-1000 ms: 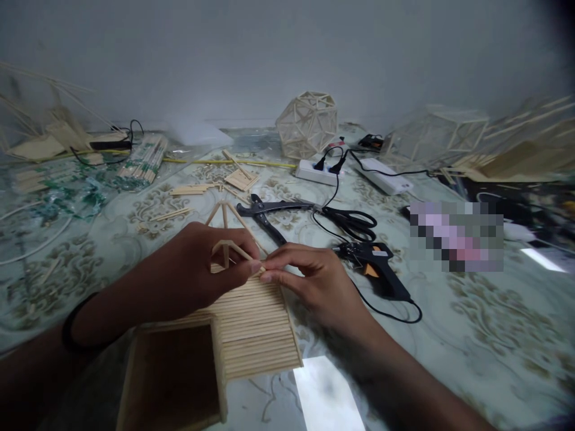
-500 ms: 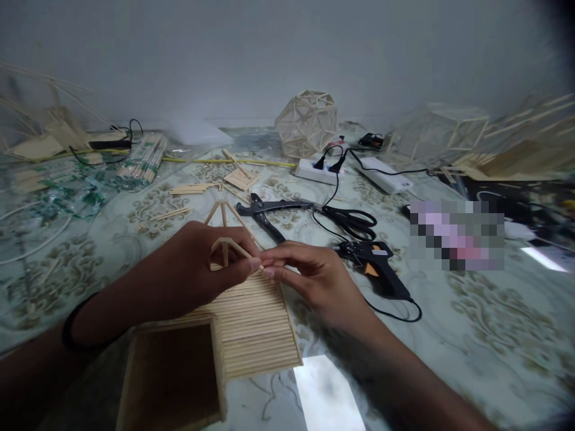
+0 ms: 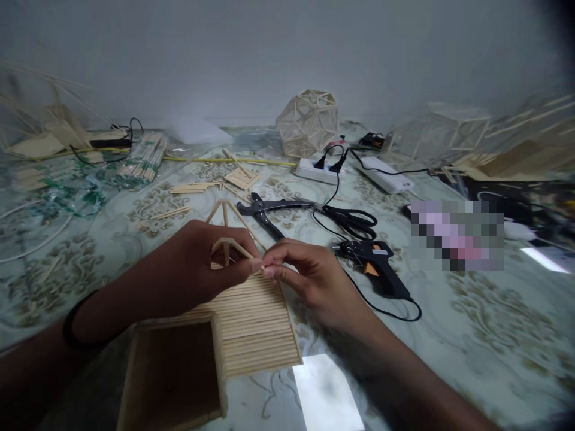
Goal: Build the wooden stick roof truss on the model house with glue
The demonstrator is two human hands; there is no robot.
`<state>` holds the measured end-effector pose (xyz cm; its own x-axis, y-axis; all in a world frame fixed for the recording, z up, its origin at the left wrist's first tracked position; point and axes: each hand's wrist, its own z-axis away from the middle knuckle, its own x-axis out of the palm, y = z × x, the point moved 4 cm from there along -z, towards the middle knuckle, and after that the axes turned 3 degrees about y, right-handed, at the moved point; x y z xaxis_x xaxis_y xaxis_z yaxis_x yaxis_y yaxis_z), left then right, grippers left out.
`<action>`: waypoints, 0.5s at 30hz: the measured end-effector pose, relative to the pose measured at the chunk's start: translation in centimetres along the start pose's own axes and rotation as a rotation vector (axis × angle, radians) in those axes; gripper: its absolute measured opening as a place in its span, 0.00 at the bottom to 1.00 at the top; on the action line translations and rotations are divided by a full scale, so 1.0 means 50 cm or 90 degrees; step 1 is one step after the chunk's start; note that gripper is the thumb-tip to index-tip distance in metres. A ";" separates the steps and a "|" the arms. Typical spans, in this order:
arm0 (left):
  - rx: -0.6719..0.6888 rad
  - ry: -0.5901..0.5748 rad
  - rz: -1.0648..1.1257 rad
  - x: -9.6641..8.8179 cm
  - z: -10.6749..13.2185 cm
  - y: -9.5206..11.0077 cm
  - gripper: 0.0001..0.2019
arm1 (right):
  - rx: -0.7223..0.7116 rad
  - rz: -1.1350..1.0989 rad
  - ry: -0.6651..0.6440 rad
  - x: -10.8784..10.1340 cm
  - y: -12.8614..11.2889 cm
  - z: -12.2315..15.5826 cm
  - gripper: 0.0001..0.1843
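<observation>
A small model house of wooden sticks [image 3: 258, 335] lies before me, with a slatted roof and an open box-shaped part [image 3: 218, 365] at its front left. Over the slats, my left hand [image 3: 202, 269] pinches a thin wooden stick [image 3: 245, 251] that belongs to a peaked frame. My right hand [image 3: 309, 272] pinches the same stick close to its lower end, fingertips nearly touching those of the left. Behind the hands rises a second peaked stick frame [image 3: 224, 206]. The exact contact between stick and roof edge is hidden by my fingers.
Right of my hands lies a black glue gun [image 3: 381, 269] with its cord. Behind are a cutter tool [image 3: 269, 209], black-handled scissors [image 3: 350, 221] and a power strip [image 3: 317, 170]. Loose sticks [image 3: 193, 187], a stick polyhedron [image 3: 309, 123] and bundled sticks [image 3: 144, 157] stand farther back.
Both hands keep their pinch on the stick. My right hand's fingers have shifted very slightly; everything else looks the same.
</observation>
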<state>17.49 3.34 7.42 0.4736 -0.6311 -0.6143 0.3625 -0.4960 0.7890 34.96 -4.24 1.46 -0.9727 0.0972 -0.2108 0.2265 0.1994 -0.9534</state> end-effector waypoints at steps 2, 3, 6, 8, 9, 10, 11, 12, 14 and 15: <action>0.002 0.005 -0.002 0.001 0.000 0.001 0.09 | 0.003 -0.008 0.007 0.000 0.002 0.001 0.05; 0.003 0.009 -0.004 0.001 0.000 0.001 0.09 | 0.008 -0.018 0.012 0.000 0.004 0.002 0.05; 0.008 0.013 -0.019 0.001 -0.001 0.002 0.09 | 0.042 -0.054 0.037 0.001 0.010 0.002 0.04; 0.016 0.014 -0.024 0.000 -0.002 0.002 0.09 | 0.083 -0.064 0.042 0.002 0.013 0.001 0.05; 0.020 0.016 -0.023 0.000 -0.002 0.002 0.09 | 0.104 -0.066 0.038 0.000 0.013 0.002 0.07; 0.023 0.017 -0.023 0.000 -0.002 0.003 0.09 | 0.123 -0.066 0.033 -0.004 0.012 0.004 0.09; 0.027 0.021 -0.023 0.000 -0.003 0.003 0.09 | 0.136 -0.063 0.032 -0.011 0.010 0.008 0.10; 0.028 0.022 -0.025 0.000 -0.003 0.004 0.09 | 0.137 -0.055 0.039 -0.023 0.005 0.013 0.11; 0.025 0.026 -0.030 0.002 -0.002 0.004 0.10 | 0.101 -0.010 0.089 -0.059 -0.011 0.027 0.11; 0.021 0.028 -0.034 0.004 -0.001 0.003 0.10 | 0.065 0.029 0.121 -0.080 -0.020 0.034 0.11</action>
<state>17.69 3.19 7.42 0.4897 -0.5770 -0.6537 0.3615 -0.5479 0.7544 38.51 -6.48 2.91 -0.9323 0.2881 -0.2186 0.2540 0.0916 -0.9628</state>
